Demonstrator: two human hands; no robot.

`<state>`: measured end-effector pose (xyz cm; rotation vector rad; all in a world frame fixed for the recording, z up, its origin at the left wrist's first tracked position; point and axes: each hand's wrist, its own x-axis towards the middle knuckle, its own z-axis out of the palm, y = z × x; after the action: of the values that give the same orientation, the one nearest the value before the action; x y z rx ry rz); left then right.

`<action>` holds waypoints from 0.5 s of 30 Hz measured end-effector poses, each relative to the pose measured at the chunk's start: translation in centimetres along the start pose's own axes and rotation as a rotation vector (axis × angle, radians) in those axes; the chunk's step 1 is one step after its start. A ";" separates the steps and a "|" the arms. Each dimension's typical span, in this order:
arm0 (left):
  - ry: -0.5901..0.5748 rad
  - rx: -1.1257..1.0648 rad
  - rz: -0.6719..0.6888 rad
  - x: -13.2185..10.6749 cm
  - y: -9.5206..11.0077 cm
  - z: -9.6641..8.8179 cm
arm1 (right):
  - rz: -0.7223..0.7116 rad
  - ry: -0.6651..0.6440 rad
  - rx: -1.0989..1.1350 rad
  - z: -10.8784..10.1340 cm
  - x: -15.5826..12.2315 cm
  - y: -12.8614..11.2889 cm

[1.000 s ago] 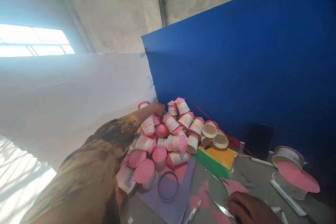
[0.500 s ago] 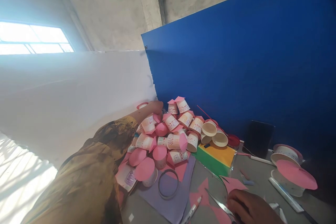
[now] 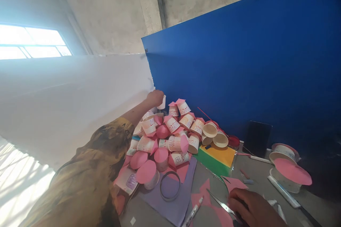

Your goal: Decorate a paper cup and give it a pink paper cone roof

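My left hand [image 3: 155, 98] is stretched far out over a heap of paper cups with pink paper cone lids [image 3: 170, 134], in the corner where the white board meets the blue board. It is closed on a small white cup [image 3: 162, 103], held just above the heap. My right hand [image 3: 252, 207] rests at the bottom edge on the grey table, beside pink paper scraps [image 3: 234, 184] and scissors [image 3: 221, 205]; its fingers are curled, and whether they hold anything is hidden.
A blue board [image 3: 253, 71] and a white board [image 3: 74, 95] wall the table. A purple sheet with a tape ring [image 3: 169, 186], a marker [image 3: 192, 214], green and yellow paper [image 3: 221, 156], a dark phone [image 3: 257, 134] and cups with a pink disc [image 3: 291, 171] lie around.
My left hand has risen from the heap toward the corner and now holds a small white cup. My right hand has hardly moved.
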<state>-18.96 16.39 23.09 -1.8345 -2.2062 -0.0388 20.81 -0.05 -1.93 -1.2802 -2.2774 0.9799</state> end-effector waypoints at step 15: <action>-0.713 -2.138 -0.337 -24.4 16.6 11.0 | -0.126 0.537 0.452 -1.8 -0.9 -2.4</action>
<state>-1.03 -1.65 4.55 -1.8566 -2.8374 -3.2494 20.89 -0.95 1.06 -1.0323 -1.5951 0.9019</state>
